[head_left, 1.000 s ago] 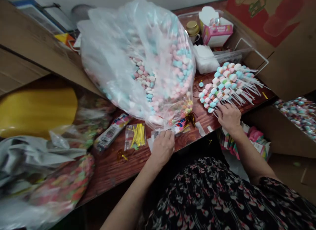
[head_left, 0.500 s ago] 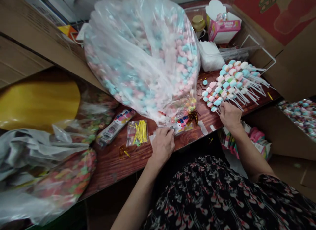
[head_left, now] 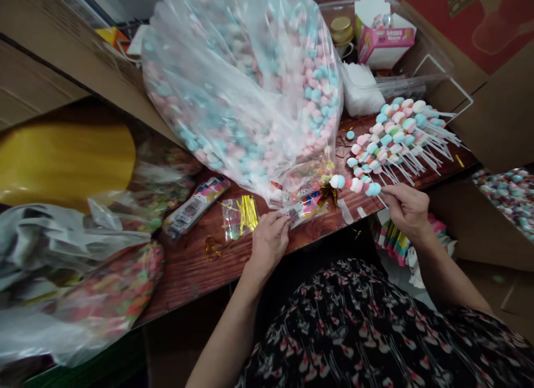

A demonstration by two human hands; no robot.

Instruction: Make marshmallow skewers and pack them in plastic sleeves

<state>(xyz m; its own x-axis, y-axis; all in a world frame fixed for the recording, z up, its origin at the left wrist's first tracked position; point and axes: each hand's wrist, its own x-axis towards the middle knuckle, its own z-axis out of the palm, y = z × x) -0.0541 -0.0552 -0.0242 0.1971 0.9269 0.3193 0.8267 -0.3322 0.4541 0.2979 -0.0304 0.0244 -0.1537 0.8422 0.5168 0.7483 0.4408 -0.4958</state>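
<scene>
Skewer (head_left: pixel 356 184) drawn aside; right fingers (head_left: pixel 396 194) pinch stick (head_left: pixel 382 201), marshmallows (head_left: pixel 372 189) leftward; left fingers (head_left: pixel 277 219): can't tell

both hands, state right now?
Left hand: fingers at the edge of the printed plastic packet; whether its grip is closed can't be told.
Right hand: closed, holding a marshmallow skewer by its stick.

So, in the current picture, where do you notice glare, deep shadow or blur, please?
Head view, top: whitish glare streaks the large clear bag; head view, lower left: the bag of colourful candies looks soft and smeared; head view, bottom: below the table is deep shadow; head view, right: the marshmallow skewer in the right hand is clear enough to tell its colours.
</scene>
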